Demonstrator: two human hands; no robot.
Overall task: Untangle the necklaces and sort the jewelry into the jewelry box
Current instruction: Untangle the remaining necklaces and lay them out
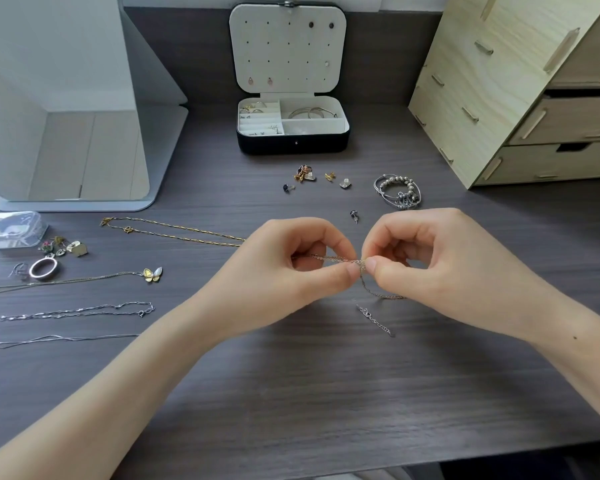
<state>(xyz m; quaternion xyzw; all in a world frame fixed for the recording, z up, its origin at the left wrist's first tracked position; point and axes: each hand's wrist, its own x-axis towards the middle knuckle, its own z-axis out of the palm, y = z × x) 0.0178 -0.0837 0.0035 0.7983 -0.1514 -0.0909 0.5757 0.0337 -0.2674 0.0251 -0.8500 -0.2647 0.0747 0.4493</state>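
Thin tangled silver chain [340,260] pinched between left hand [291,268] and right hand [430,268], both closed on it with thumb against forefinger, held above the dark wood-grain worktop [309,393]; loose end trailing down beneath the right hand. Well behind the chain: open jewelry box [293,133], black shell, white lining, perforated lid upright. Left of the chain: twisted gold necklace [174,232], butterfly-pendant necklace [152,274]. Behind and right: beaded silver bracelets [397,192].

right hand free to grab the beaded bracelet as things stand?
Probably not yet. The right hand is pinching the tangled chain together with the left hand, so it is occupied. The beaded bracelet lies just beyond it on the desk, with nothing in between.
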